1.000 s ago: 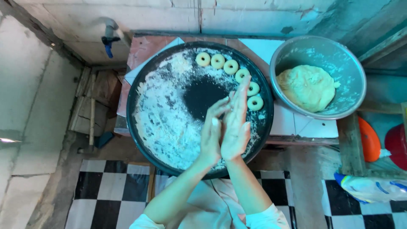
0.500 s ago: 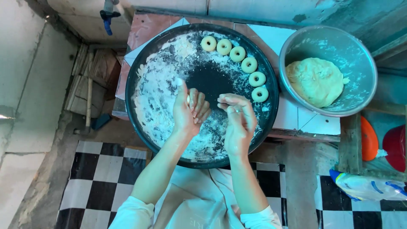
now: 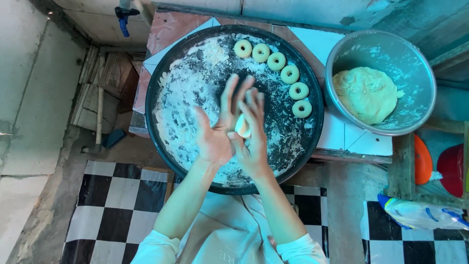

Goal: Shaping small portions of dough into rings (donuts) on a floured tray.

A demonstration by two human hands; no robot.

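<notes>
My left hand [image 3: 217,128] and my right hand [image 3: 253,134] are pressed together, palms facing, over a big round black tray [image 3: 161,93] dusted with flour. A small pale piece of dough [image 3: 242,126] shows between the two palms. Several ring-shaped dough pieces [image 3: 289,74] lie in an arc along the tray's far right rim. A metal bowl [image 3: 415,54] to the right of the tray holds a large lump of dough [image 3: 366,94].
The tray and bowl rest on a small tiled table [image 3: 359,142]. A black and white checkered floor [image 3: 117,200] lies below. A plastic bag [image 3: 422,214] sits at lower right, with orange and red containers [image 3: 442,164] beside it. A blue tap [image 3: 123,19] is at top left.
My hands parted half a second ago above the tray and have come back together, now with a small piece of dough between the palms.
</notes>
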